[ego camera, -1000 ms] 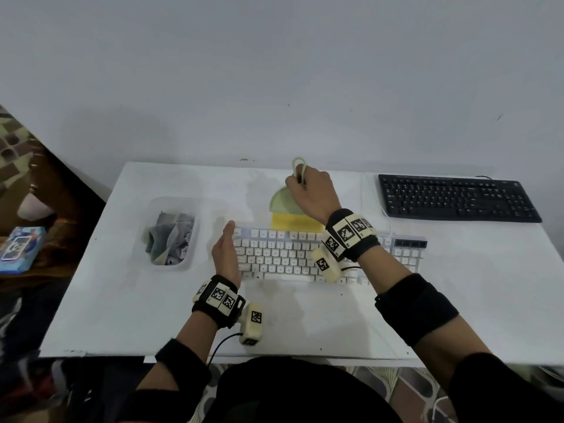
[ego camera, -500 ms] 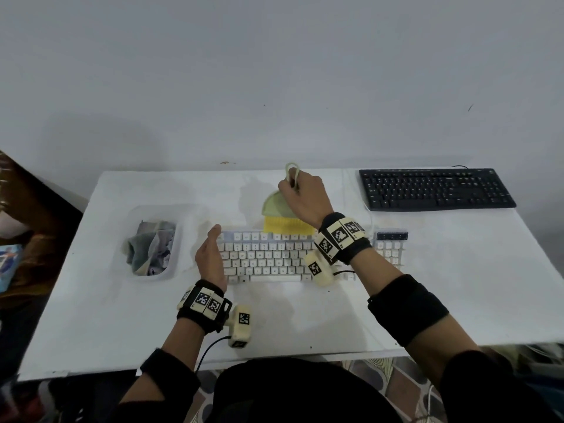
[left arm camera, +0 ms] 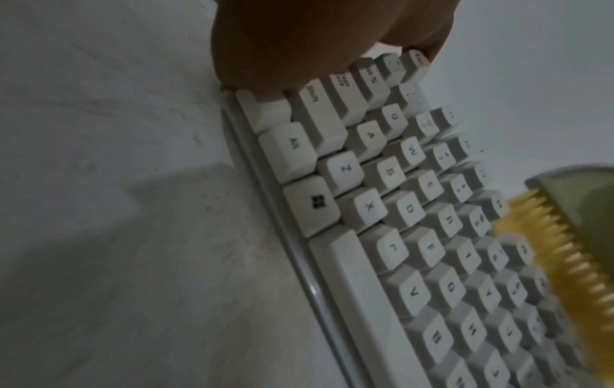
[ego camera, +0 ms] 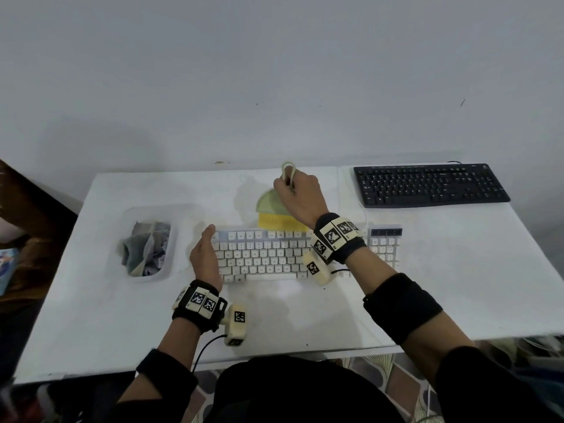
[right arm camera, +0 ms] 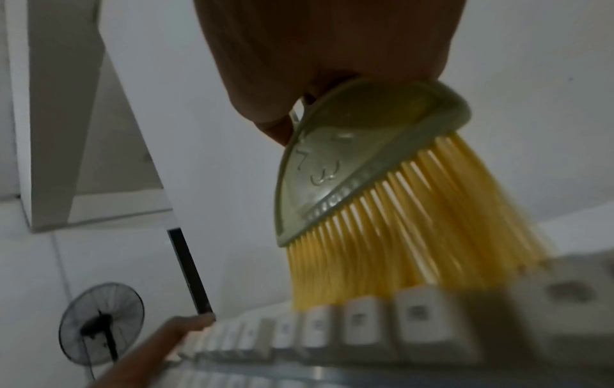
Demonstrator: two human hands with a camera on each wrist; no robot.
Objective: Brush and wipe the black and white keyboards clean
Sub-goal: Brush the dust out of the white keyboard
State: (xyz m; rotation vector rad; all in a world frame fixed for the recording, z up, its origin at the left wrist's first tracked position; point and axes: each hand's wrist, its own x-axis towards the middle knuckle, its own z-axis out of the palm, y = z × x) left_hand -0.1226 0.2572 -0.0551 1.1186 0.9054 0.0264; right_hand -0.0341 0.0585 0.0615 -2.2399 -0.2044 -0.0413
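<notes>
The white keyboard [ego camera: 268,254] lies across the middle of the white table [ego camera: 457,285]. My left hand [ego camera: 206,254] rests flat against its left end, fingers straight [left arm camera: 299,47]. My right hand [ego camera: 300,195] grips the handle of a green brush [ego camera: 270,204] whose yellow bristles [right arm camera: 415,223] touch the keyboard's far key row [right arm camera: 365,328]. The brush's loop end sticks out beyond my fingers. A black keyboard [ego camera: 430,186] sits at the table's back right, apart from both hands.
A clear tub [ego camera: 171,257] holding crumpled grey cloths [ego camera: 146,247] stands left of the white keyboard. A white wall [ego camera: 274,87] rises right behind the table. A standing fan [right arm camera: 99,323] shows in the right wrist view.
The head view has shifted, so the table sits a little lower in the picture. The brush stays at the keyboard's far edge with little movement. My left hand has kept its place.
</notes>
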